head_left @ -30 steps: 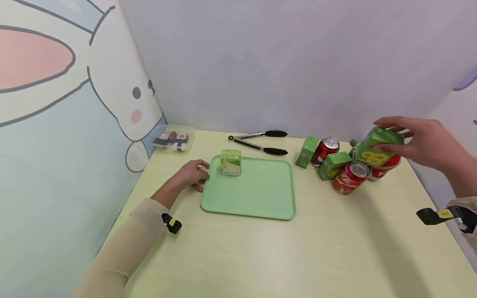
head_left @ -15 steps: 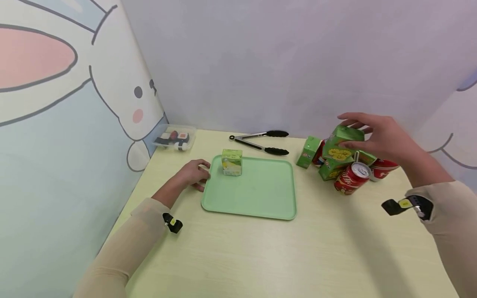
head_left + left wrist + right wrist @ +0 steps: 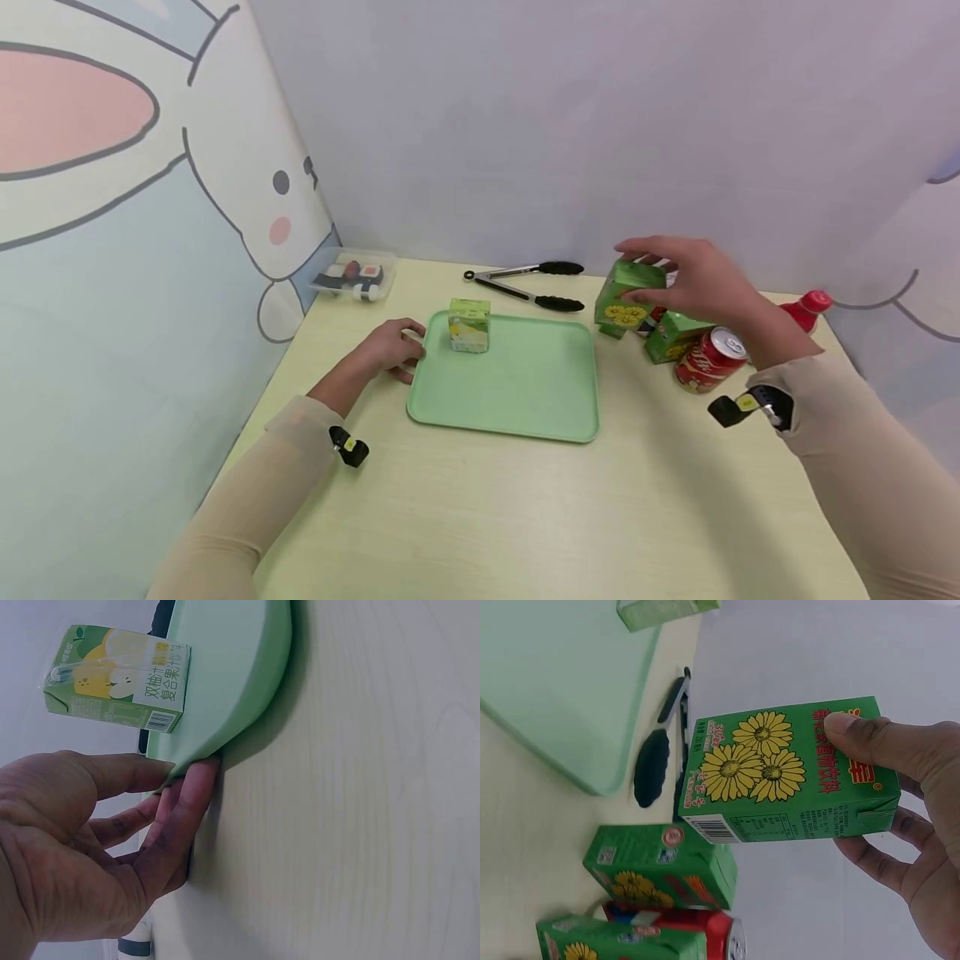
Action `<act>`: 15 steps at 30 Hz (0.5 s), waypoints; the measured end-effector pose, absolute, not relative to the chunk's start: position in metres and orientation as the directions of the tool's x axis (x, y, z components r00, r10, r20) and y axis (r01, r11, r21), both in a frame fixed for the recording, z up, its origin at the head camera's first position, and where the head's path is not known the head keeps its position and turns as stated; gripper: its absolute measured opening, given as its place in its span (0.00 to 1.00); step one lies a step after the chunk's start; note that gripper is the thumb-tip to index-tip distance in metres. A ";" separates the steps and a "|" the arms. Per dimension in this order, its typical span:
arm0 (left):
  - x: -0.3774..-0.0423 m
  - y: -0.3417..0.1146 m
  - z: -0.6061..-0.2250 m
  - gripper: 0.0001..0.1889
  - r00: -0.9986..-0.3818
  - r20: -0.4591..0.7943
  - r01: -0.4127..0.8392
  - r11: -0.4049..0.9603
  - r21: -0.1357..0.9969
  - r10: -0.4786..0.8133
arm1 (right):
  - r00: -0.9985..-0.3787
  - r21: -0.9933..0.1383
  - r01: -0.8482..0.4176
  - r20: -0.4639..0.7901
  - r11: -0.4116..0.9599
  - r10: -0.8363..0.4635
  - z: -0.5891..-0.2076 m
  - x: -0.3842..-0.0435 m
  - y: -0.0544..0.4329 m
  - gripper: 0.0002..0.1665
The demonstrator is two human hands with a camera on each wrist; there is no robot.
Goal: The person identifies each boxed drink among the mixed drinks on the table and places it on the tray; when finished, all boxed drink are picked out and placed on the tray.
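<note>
My right hand (image 3: 686, 279) holds a green drink carton (image 3: 628, 300) with yellow flowers on its front. In the right wrist view the thumb lies across that carton's (image 3: 769, 765) flowered face and the fingers wrap behind it. It is raised beyond the tray's right side, overlapping another green carton (image 3: 660, 862) in the head view. At the left edge of the pale green tray (image 3: 517, 383) is my left hand (image 3: 390, 346). The left wrist view has its thumb and fingers pinching the tray's rim (image 3: 247, 701). A smaller yellow-green juice carton (image 3: 469, 327) stands on the tray's back left part.
Black-tipped tongs (image 3: 558, 303) lie behind the tray. A clear box (image 3: 352, 275) with small sushi-like pieces sits at the back left. To the right cluster a red can (image 3: 708, 360), a green carton (image 3: 671, 336) and a red-capped bottle (image 3: 806, 310), partly hidden by my right arm.
My right hand has carried the flowered carton leftward from over the red bucket-like container, across the cans, to near the tray's right side. The left hand stays at the rim.
</note>
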State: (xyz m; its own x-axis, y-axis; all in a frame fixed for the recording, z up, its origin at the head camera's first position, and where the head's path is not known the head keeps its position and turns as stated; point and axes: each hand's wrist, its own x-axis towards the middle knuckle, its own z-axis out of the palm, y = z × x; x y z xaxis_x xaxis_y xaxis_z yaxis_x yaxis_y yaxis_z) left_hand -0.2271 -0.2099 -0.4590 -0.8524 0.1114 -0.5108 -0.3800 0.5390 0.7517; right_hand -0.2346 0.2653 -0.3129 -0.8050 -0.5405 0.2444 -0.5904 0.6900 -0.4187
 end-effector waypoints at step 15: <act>-0.228 -0.211 -0.460 0.28 -0.849 -0.513 -0.376 0.536 0.755 0.128 | -0.732 -0.403 -0.666 0.189 0.628 -0.655 -0.348 -0.245 0.218 0.41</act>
